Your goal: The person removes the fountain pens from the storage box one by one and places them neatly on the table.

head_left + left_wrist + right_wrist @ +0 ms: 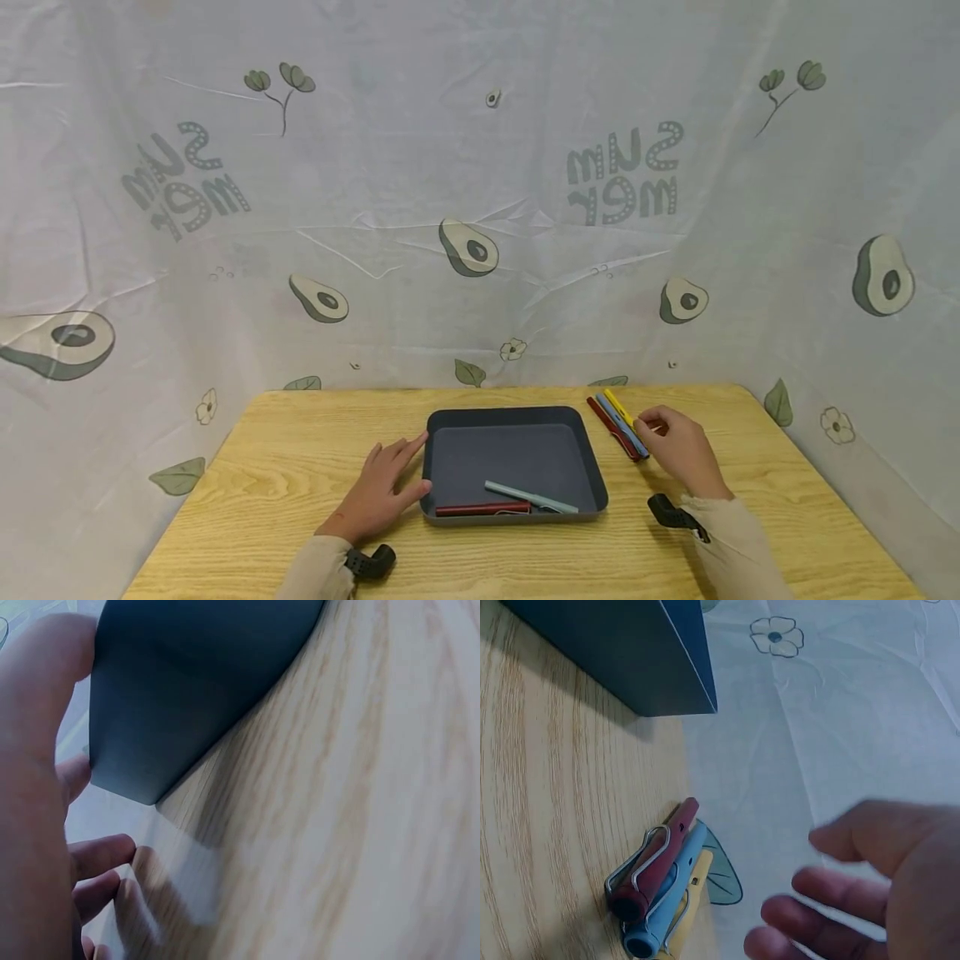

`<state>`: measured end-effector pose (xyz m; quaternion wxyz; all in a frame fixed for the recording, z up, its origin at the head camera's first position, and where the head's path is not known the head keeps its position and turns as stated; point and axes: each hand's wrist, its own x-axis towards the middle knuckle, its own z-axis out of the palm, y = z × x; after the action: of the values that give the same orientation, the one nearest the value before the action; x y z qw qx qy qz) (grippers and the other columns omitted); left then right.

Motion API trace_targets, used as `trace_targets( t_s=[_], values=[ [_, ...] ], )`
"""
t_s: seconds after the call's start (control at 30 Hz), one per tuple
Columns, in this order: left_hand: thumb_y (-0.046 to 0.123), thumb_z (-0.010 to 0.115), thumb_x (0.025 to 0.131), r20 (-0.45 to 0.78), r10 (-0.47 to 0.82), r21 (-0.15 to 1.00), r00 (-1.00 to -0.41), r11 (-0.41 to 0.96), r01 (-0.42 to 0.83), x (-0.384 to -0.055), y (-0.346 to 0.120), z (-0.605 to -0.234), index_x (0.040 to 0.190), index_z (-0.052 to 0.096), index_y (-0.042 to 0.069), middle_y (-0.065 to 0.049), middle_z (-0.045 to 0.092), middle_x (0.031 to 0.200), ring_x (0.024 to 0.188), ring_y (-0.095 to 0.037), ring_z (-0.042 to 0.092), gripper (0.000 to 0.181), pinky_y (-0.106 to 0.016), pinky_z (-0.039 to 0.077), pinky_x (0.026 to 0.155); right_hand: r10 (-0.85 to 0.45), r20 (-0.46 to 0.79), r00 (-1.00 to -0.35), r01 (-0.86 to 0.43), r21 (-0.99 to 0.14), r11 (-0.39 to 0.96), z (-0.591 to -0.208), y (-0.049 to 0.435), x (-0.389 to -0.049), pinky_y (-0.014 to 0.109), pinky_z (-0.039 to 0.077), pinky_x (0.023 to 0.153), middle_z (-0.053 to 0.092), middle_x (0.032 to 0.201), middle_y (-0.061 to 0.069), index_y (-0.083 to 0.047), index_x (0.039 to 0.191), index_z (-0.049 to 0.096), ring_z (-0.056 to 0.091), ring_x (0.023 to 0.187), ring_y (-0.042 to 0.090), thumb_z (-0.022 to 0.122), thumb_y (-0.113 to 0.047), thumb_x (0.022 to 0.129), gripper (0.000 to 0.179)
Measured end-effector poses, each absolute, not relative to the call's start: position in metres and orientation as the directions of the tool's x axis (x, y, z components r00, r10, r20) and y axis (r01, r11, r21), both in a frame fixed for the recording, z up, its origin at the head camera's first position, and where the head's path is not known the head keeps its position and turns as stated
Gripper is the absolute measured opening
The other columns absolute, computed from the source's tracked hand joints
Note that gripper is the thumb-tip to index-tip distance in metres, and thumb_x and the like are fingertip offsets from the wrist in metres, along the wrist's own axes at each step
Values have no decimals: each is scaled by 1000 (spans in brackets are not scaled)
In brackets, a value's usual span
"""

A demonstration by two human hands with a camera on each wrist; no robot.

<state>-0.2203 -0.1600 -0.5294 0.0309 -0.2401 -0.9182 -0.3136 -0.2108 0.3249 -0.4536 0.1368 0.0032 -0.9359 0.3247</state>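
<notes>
A dark grey rectangular tray (504,450) lies on the table. Inside, along its near wall, are a dark red pen (476,509) and a pale mint pen (525,495) lying at a slant. My left hand (381,492) rests against the tray's left side, its thumb and index fingertip at the rim and the fingers spread. To the right of the tray, a dark red pen (660,862), a blue pen (673,892) and a yellow pen (693,900) lie side by side, with wire clips. Over them hovers my right hand (681,446), fingers loosely bent and holding nothing.
The wooden table (315,433) carries the tray and pens. Behind it and on both sides hangs a pale curtain (390,167) printed with avocados, leaves and flowers. A black camera band (369,563) sits on the left wrist, another band (675,512) on the right.
</notes>
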Motion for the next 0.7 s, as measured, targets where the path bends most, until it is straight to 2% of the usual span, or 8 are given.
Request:
trace_targets(
  t_s=[0.23, 0.43, 0.53, 0.7],
  values=[
    [59, 61, 99, 186, 420, 571, -888, 690, 446, -222, -160, -530, 166, 27, 31, -10, 40, 163, 153, -38, 31, 80, -59, 1, 127, 3, 265, -964, -169, -622, 765, -455, 315, -213, 31, 57, 63, 71, 104, 10, 0, 123, 69, 67, 92, 26, 69, -23, 101, 32],
    [59, 62, 98, 193, 417, 572, -888, 688, 448, -222, -159, -529, 165, 29, 31, -10, 41, 162, 152, -38, 32, 80, -59, 2, 127, -115, 304, -946, -276, -565, 777, -450, 301, -211, 29, 54, 66, 70, 98, 3, -5, 114, 72, 63, 85, 16, 74, -20, 98, 22],
    [59, 61, 99, 188, 416, 570, -890, 692, 444, -222, -159, -530, 166, 28, 31, -10, 41, 162, 152, -37, 32, 80, -59, 2, 127, -191, 296, -936, -329, -544, 772, -444, 292, -209, 29, 53, 67, 70, 101, 4, -5, 114, 73, 60, 83, 13, 75, -18, 97, 21],
    [59, 61, 98, 192, 408, 566, -893, 697, 440, -222, -159, -530, 165, 30, 31, -9, 42, 162, 152, -36, 33, 79, -59, 3, 127, -323, 227, -919, -394, -497, 773, -437, 277, -207, 32, 56, 75, 71, 110, 2, -9, 115, 73, 62, 91, 13, 77, -22, 95, 24]
  ],
)
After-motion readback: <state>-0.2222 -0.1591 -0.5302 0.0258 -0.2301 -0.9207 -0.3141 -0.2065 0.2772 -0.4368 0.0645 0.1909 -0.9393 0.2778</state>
